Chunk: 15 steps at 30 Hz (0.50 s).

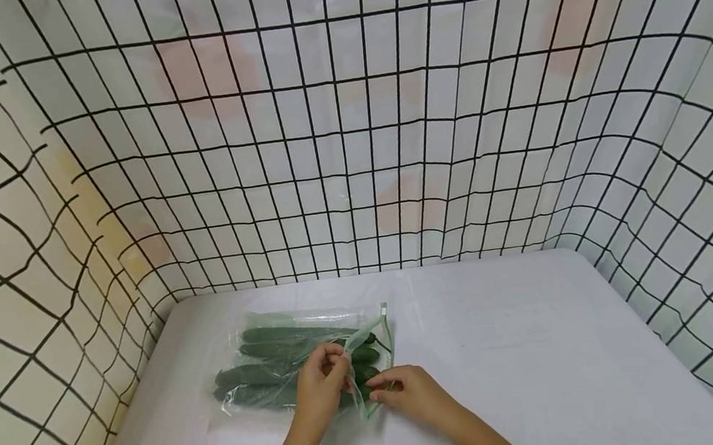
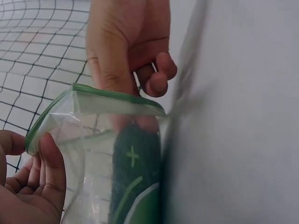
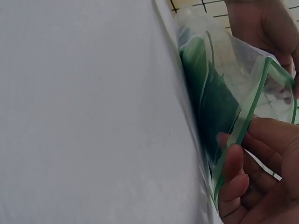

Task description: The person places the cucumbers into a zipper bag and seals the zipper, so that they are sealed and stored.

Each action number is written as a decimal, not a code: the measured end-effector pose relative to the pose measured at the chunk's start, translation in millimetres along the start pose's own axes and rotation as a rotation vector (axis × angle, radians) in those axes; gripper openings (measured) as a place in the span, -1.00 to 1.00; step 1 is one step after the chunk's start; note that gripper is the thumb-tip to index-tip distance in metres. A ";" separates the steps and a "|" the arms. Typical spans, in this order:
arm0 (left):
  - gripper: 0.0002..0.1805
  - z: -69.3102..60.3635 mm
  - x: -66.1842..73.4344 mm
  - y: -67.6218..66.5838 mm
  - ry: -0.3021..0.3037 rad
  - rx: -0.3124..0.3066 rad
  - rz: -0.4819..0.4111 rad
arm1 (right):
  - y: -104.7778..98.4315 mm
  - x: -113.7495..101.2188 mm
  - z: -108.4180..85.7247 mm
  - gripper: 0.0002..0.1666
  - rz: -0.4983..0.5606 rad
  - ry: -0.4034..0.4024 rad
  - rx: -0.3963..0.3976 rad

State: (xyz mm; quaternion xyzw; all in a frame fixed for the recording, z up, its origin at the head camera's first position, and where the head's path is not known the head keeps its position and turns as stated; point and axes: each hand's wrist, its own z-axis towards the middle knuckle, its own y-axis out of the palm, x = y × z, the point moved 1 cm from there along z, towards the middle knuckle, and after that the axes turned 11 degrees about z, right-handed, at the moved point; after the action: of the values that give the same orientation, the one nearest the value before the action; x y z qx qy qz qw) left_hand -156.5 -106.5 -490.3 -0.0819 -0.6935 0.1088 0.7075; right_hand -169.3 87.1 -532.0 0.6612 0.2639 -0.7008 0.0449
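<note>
A clear zip bag (image 1: 314, 317) with a green-edged mouth lies flat on the table, holding several long dark green cucumbers (image 1: 290, 333). Its mouth points right and gapes open. My left hand (image 1: 321, 380) pinches the upper lip of the mouth between thumb and fingers, lifting it. At the lower lip, my right hand (image 1: 413, 392) grips the green zip edge (image 3: 254, 100), with some fingertips inside the mouth by a cucumber end (image 3: 217, 107). In the left wrist view, pale printed marks show on the bag over a cucumber (image 2: 135, 140).
A white cloth covers the table (image 1: 526, 349). Black wire grid panels (image 1: 353, 132) stand around its back and sides, with pale sheeting behind them.
</note>
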 end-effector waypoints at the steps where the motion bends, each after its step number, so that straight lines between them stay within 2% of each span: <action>1: -0.81 0.0 1.2 -0.9 -0.003 0.000 -0.001 | -1.7 -0.1 -1.0 -0.74 -0.003 -0.004 0.003; 4: -0.81 0.1 5.8 -3.5 -0.006 0.002 -0.021 | -7.8 -0.9 -2.8 -0.74 0.033 -0.030 0.031; 8: -0.84 0.4 11.6 -7.7 -0.017 -0.001 -0.061 | -17.9 0.4 -2.9 -0.75 0.136 -0.044 0.106; 11: -0.84 0.1 16.2 -11.5 -0.017 -0.013 -0.088 | -26.3 0.6 -2.1 -0.75 0.203 -0.036 0.164; 15: -0.85 1.0 23.2 -17.0 0.009 -0.034 -0.118 | -37.2 -3.1 -1.5 -0.74 0.239 -0.016 0.212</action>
State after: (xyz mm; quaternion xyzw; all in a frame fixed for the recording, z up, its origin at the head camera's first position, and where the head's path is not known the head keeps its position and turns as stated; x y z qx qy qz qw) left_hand -156.5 -116.7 -463.4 -0.0534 -0.6957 0.0547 0.7142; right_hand -182.9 118.7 -517.4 0.6835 0.1073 -0.7195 0.0600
